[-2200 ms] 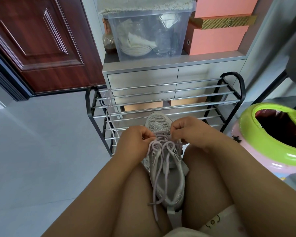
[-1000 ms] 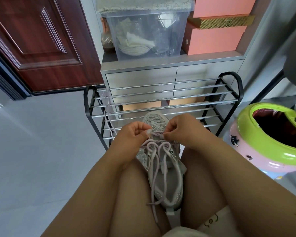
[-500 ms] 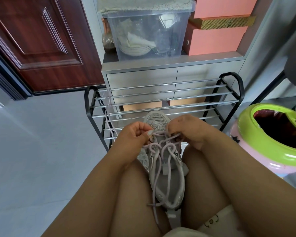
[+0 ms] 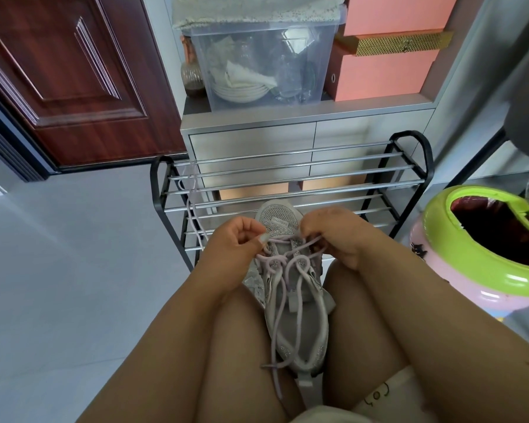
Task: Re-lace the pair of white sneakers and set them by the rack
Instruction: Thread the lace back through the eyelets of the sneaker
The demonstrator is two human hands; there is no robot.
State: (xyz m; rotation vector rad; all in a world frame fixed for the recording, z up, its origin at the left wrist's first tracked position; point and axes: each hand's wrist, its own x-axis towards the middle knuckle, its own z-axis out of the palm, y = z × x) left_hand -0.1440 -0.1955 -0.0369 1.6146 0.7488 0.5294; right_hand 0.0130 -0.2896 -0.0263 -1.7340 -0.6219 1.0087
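Sneaker (image 4: 297, 315) sits between the knees, toe toward the rack (image 4: 290, 178). Left hand (image 4: 235, 248) fingers curled, pinching the lace (image 4: 283, 239) near the toe. Right hand (image 4: 336, 233) fingers curled around the lace's other side. Loose ends trail down over the heel. Second lace (image 4: 193, 209) hangs on the rack's left side.

Sneaker (image 4: 298, 315): pale grey mesh, lilac laces (image 4: 280, 303). Rack (image 4: 287, 178): black frame, chrome bars. Door (image 4: 74, 77): reddish-brown woodgrain. Boxes (image 4: 382, 74): salmon pink. Bin (image 4: 477, 248): lime-green rim, pink body.
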